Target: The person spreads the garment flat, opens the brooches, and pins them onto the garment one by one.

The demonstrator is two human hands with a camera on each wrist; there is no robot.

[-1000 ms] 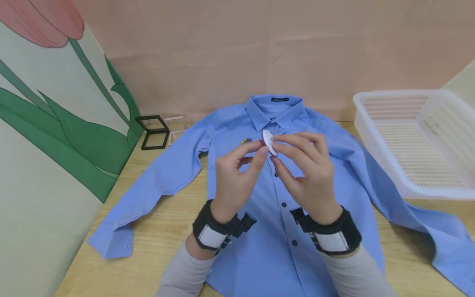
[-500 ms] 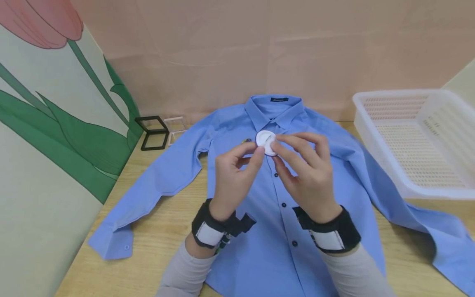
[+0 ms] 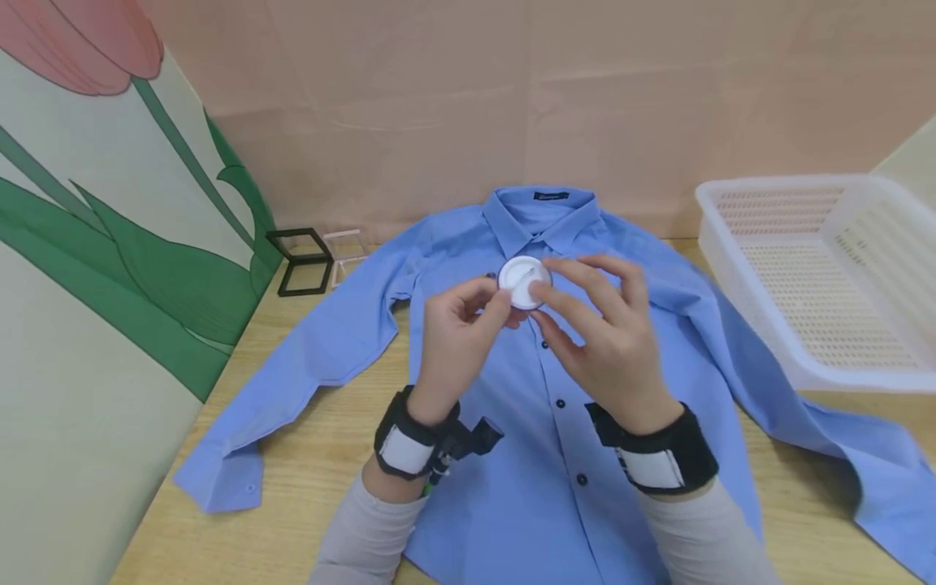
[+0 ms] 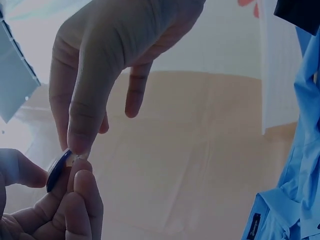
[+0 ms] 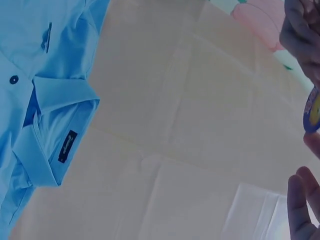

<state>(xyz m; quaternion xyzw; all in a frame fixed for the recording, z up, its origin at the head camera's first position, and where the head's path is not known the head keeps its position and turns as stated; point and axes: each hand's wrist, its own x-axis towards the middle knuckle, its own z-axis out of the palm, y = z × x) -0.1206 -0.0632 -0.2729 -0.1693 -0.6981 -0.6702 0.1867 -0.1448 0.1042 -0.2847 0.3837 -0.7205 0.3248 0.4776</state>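
Note:
Both hands hold a round pin badge (image 3: 523,282) above the chest of a blue button-up shirt (image 3: 512,496). Its white back, with a thin metal pin, faces up in the head view. My left hand (image 3: 461,329) pinches the badge's left edge between thumb and fingers. On the other side, my right hand (image 3: 610,333) grips it with its fingertips near the pin. The left wrist view catches the badge's dark edge (image 4: 59,171) between the fingers of both hands. In the right wrist view, the blue and yellow badge front (image 5: 313,111) is partly cut off.
The shirt lies front up on a wooden table (image 3: 329,463), sleeves spread. A white plastic basket (image 3: 804,374) stands at the right. At the back left are a black frame (image 3: 303,276) and a pale frame (image 3: 349,258), near the tulip-painted wall panel (image 3: 95,390).
The badge has turned from nearly edge-on to showing its white back fully, moving slightly left. The left fingers have shifted under it, and now cover most of a small coloured item on the shirt.

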